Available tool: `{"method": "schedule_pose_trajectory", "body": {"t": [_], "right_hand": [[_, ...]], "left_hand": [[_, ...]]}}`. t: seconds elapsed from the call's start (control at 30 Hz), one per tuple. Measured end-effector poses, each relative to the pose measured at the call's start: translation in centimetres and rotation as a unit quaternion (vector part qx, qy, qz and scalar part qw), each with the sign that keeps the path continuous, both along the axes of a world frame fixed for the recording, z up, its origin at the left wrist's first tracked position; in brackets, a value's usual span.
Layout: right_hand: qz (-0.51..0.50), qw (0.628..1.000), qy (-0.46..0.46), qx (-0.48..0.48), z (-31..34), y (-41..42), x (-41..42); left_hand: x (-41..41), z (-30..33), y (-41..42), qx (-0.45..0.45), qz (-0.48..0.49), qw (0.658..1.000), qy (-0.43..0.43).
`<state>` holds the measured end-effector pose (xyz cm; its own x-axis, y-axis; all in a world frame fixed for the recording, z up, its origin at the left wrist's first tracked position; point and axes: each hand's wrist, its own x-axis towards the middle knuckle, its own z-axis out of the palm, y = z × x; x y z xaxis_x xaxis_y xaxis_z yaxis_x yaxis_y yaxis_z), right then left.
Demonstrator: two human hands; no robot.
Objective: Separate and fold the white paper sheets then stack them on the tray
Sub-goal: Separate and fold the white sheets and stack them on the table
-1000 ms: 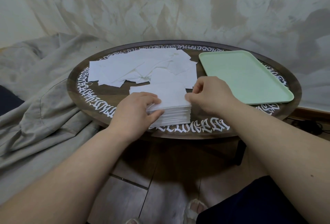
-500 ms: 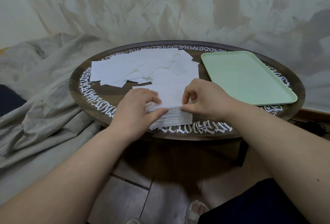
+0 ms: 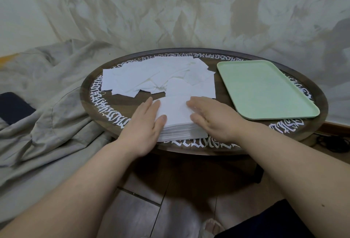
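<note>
1. Worktop point(image 3: 121, 116): carries everything.
2. Tray point(image 3: 265, 89): bare, right of the papers; path unobstructed.
3. Loose sheets point(image 3: 151, 76): scattered behind the stack.
4. Stack point(image 3: 180, 124): near edge.
5. Left hand point(image 3: 145, 122), right hand point(image 3: 214, 116): spread flat, pressing the top sheet; crease firmly, edges aligned.

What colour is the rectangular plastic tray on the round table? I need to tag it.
Pale mint green rectangular plastic tray, plain and unpatterned; seen in the head view.
</note>
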<state>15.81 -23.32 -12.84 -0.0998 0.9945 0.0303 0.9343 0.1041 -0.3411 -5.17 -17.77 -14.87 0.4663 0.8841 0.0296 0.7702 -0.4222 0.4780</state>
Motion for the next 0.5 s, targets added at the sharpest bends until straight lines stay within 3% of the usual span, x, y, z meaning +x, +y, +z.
{"method": "schedule_pose_trajectory", "body": {"t": [0.23,0.5], "right_hand": [[-0.074,0.987,0.091,0.109,3.0,0.6,0.0],[-0.08,0.99,0.059,0.102,5.8,7.2,2.1]], "left_hand": [[0.0,3.2,-0.3,0.056,0.012,0.995,-0.081],[1.1,6.5,5.8,0.067,-0.001,0.997,-0.038]]}}
